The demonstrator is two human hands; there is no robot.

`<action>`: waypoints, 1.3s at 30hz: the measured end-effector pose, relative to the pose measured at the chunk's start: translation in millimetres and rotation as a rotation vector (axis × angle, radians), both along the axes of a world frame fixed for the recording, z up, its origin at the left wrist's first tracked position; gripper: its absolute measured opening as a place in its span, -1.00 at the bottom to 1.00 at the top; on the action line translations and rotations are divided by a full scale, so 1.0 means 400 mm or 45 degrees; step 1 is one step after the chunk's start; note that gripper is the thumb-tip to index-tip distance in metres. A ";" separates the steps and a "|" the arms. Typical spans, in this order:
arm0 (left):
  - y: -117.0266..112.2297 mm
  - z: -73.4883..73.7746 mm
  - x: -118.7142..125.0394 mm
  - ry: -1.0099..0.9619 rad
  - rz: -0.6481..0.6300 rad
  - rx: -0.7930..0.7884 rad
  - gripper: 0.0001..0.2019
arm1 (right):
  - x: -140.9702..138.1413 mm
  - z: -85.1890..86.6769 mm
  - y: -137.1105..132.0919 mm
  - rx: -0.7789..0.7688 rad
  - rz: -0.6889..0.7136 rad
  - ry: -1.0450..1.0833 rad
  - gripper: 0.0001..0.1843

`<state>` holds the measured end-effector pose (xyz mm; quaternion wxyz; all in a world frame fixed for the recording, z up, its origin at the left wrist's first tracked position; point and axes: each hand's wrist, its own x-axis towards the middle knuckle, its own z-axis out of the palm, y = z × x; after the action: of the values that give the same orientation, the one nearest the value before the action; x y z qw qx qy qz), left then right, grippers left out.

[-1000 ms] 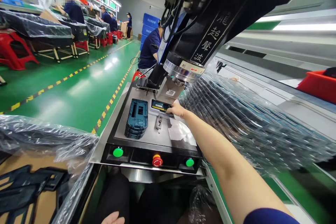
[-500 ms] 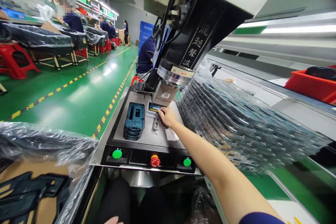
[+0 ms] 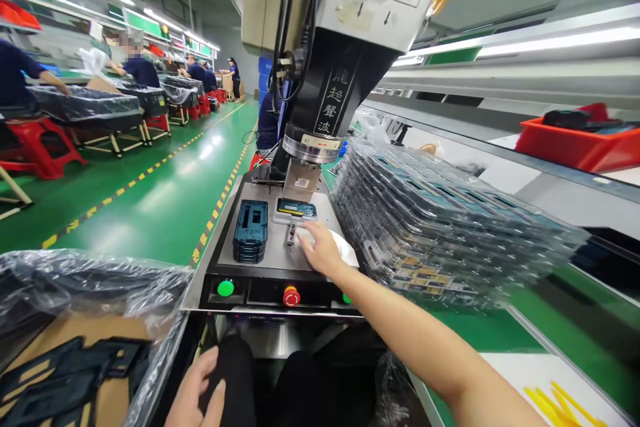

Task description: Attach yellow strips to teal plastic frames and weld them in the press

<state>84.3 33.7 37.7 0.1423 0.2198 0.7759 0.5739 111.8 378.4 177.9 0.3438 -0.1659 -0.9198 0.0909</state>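
Note:
My right hand (image 3: pixel 320 248) hovers over the press's metal plate (image 3: pixel 275 255), fingers apart and holding nothing. Just beyond its fingertips, a dark blue plastic housing (image 3: pixel 305 211) with a yellow strip lies in a pale fixture (image 3: pixel 281 219) under the press head (image 3: pixel 301 181). A small metal clamp (image 3: pixel 291 233) sits beside the fingers. To the left stands a stack of dark blue housings (image 3: pixel 251 221). My left hand (image 3: pixel 196 395) is low at the bottom, above my leg, with fingers spread and nothing in them.
Green buttons (image 3: pixel 226 288) and a red emergency stop (image 3: pixel 291 296) line the press's front. Clear trays of parts (image 3: pixel 450 213) are piled at right, near a red bin (image 3: pixel 565 143). At left, a plastic-lined box (image 3: pixel 165 287) holds black parts (image 3: pixel 55 380). Co-workers (image 3: pixel 143 70) sit further off.
My right hand has let go of the housing in the fixture and drawn back toward me. My left hand has risen further into view. The camera view has shifted.

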 end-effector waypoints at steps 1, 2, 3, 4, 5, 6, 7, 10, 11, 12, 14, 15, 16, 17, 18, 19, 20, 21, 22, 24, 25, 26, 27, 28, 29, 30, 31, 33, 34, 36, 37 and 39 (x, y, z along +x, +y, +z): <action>0.001 0.018 -0.016 0.221 -0.037 -0.080 -0.50 | 0.049 -0.014 -0.025 0.027 0.041 0.048 -0.70; 0.004 0.034 -0.030 0.424 -0.066 -0.157 -0.50 | 0.100 -0.030 -0.047 0.053 0.070 0.071 -0.71; 0.010 0.046 -0.042 0.595 -0.086 -0.227 -0.49 | 0.152 -0.048 -0.068 0.078 0.077 0.081 -0.71; 0.019 0.055 -0.053 0.730 -0.099 -0.284 -0.47 | 0.204 -0.068 -0.086 0.098 0.057 0.081 -0.71; 0.030 0.060 -0.061 0.833 -0.111 -0.333 -0.46 | 0.252 -0.089 -0.101 0.116 0.020 0.076 -0.70; 0.044 0.063 -0.068 0.912 -0.126 -0.379 -0.45 | 0.296 -0.110 -0.113 0.129 -0.027 0.061 -0.68; 0.059 0.062 -0.073 0.976 -0.142 -0.421 -0.44 | 0.335 -0.130 -0.122 0.134 -0.074 0.034 -0.65; 0.105 0.052 -0.083 1.098 -0.170 -0.507 -0.44 | 0.418 -0.182 -0.139 0.091 -0.167 -0.112 -0.51; 0.118 0.047 -0.084 1.110 -0.179 -0.529 -0.44 | 0.433 -0.194 -0.142 0.063 -0.175 -0.169 -0.46; 0.129 0.043 -0.085 1.106 -0.190 -0.549 -0.43 | 0.444 -0.204 -0.145 0.034 -0.175 -0.221 -0.40; 0.143 0.036 -0.085 1.068 -0.213 -0.596 -0.42 | 0.453 -0.219 -0.151 -0.016 -0.167 -0.293 -0.31; 0.147 0.033 -0.084 1.048 -0.221 -0.619 -0.42 | 0.453 -0.225 -0.154 -0.034 -0.164 -0.317 -0.27; 0.149 0.032 -0.084 1.038 -0.223 -0.639 -0.42 | 0.451 -0.231 -0.157 -0.048 -0.166 -0.334 -0.25; 0.150 0.031 -0.084 1.041 -0.222 -0.654 -0.42 | 0.448 -0.237 -0.160 -0.059 -0.168 -0.347 -0.23; 0.150 0.033 -0.084 1.052 -0.220 -0.663 -0.43 | 0.444 -0.243 -0.163 -0.070 -0.170 -0.359 -0.21; 0.150 0.035 -0.085 1.064 -0.221 -0.669 -0.44 | 0.441 -0.248 -0.165 -0.083 -0.169 -0.371 -0.19; 0.150 0.040 -0.086 1.067 -0.227 -0.674 -0.44 | 0.439 -0.252 -0.167 -0.099 -0.162 -0.384 -0.17; 0.150 0.045 -0.086 1.056 -0.237 -0.681 -0.44 | 0.438 -0.255 -0.168 -0.115 -0.149 -0.397 -0.15; 0.151 0.050 -0.087 1.031 -0.245 -0.686 -0.44 | 0.437 -0.257 -0.169 -0.129 -0.135 -0.408 -0.13; 0.151 0.062 -0.084 0.945 -0.251 -0.681 -0.43 | 0.438 -0.256 -0.169 -0.140 -0.114 -0.421 -0.13; 0.150 0.066 -0.080 0.890 -0.244 -0.674 -0.43 | 0.439 -0.253 -0.170 -0.137 -0.112 -0.416 -0.14; 0.149 0.069 -0.075 0.835 -0.234 -0.659 -0.43 | 0.439 -0.250 -0.172 -0.134 -0.119 -0.399 -0.16; 0.147 0.070 -0.067 0.785 -0.222 -0.635 -0.43 | 0.438 -0.247 -0.173 -0.131 -0.132 -0.370 -0.19; 0.145 0.068 -0.058 0.747 -0.207 -0.605 -0.42 | 0.437 -0.243 -0.176 -0.129 -0.148 -0.331 -0.22; 0.142 0.063 -0.047 0.723 -0.195 -0.572 -0.43 | 0.435 -0.240 -0.178 -0.129 -0.162 -0.288 -0.26; 0.139 0.053 -0.037 0.711 -0.190 -0.536 -0.43 | 0.433 -0.236 -0.180 -0.129 -0.173 -0.246 -0.30; 0.135 0.039 -0.026 0.706 -0.196 -0.503 -0.43 | 0.431 -0.231 -0.181 -0.130 -0.177 -0.207 -0.34; 0.124 -0.005 -0.009 0.698 -0.230 -0.484 -0.45 | 0.427 -0.221 -0.182 -0.129 -0.172 -0.143 -0.42; 0.118 -0.034 -0.003 0.690 -0.249 -0.504 -0.45 | 0.426 -0.216 -0.181 -0.127 -0.167 -0.114 -0.45; 0.101 -0.104 0.006 0.658 -0.296 -0.622 -0.44 | 0.424 -0.205 -0.178 -0.126 -0.156 -0.060 -0.52; 0.091 -0.141 0.010 0.628 -0.334 -0.722 -0.43 | 0.424 -0.200 -0.176 -0.131 -0.150 -0.035 -0.55; 0.070 -0.207 0.021 0.579 -0.415 -0.944 -0.41 | 0.423 -0.192 -0.173 -0.146 -0.138 0.002 -0.59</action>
<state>92.8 61.5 -45.0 0.1257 0.3934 0.8956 0.1652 281.2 309.2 100.9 0.3390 -0.2348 -0.9024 0.1247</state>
